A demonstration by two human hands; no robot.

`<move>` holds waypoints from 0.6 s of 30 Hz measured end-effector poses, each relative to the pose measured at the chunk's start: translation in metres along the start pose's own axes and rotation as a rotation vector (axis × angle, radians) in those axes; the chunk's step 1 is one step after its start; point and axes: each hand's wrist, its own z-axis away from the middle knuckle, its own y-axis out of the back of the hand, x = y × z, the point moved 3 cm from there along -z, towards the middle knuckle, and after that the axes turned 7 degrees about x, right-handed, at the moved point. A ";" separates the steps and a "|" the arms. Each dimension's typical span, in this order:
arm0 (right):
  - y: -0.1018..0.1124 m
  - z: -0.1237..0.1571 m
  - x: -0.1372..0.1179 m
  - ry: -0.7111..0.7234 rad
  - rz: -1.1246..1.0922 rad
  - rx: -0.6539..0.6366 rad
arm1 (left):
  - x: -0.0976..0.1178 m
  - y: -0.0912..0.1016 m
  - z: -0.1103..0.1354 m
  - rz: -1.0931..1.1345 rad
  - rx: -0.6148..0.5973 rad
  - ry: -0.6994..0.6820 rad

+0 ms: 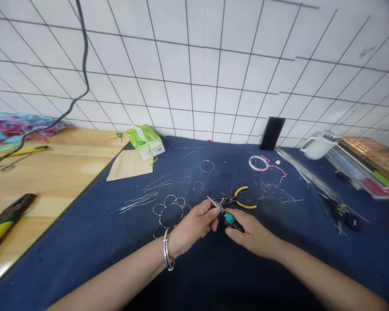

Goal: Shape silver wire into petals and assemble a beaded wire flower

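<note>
My right hand [251, 231] is closed round the teal and black handles of long-nose pliers [229, 218], whose slim metal jaws point up and left. At those jaws my left hand [197, 224] pinches its thumb and fingers together; what lies between them is too small to make out. Behind the hands lies a second pair of pliers with yellow handles [245, 205]. Partly hidden by my left forearm is a wire flower shape [171, 212], a ring with loops round it. Small bent wire pieces [198, 185] and a wire ring [207, 166] lie farther back.
Straight wires [139, 201] lie to the left, wire scraps [272, 188] to the right. A roll with pink thread [258, 163], a black phone-like slab [272, 133], a white mug [319, 146], keys [340, 216] and a green packet [145, 140] stand or lie around. Large pliers [6, 222] rest at far left.
</note>
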 end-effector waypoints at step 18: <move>0.008 -0.002 0.005 -0.124 -0.239 -0.077 | 0.002 0.020 0.007 0.045 -0.013 -0.034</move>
